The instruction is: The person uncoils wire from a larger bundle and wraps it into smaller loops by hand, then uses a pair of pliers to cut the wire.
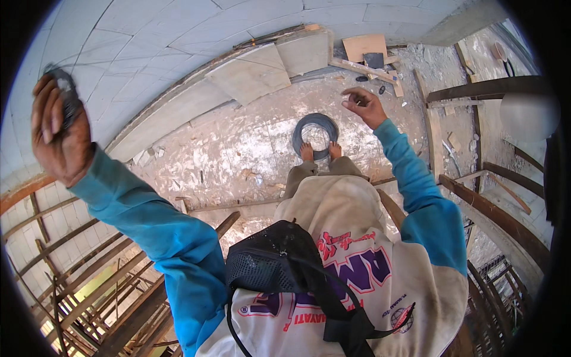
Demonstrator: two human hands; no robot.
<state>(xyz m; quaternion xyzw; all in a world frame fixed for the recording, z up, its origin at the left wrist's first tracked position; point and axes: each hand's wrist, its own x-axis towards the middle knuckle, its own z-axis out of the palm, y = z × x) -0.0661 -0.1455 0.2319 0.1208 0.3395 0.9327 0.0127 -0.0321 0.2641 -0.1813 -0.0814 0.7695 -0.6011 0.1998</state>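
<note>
My left hand is raised at the far left, close to the pale block wall. Its fingers are wrapped round a dark coil of thin wire; the strands are blurred. My right hand is held up right of centre, its fingers bent. A gap shows between thumb and forefinger, and I make out nothing between them. Below, on the floor, lies a larger dark grey wire coil. My bare feet are at its near edge, with toes over the ring.
Pale boards lie along the foot of the block wall. Wood offcuts and small dark pieces lie at the back right. Timber beams stand at the right, and a wooden framework fills the lower left. The floor is dusty and littered.
</note>
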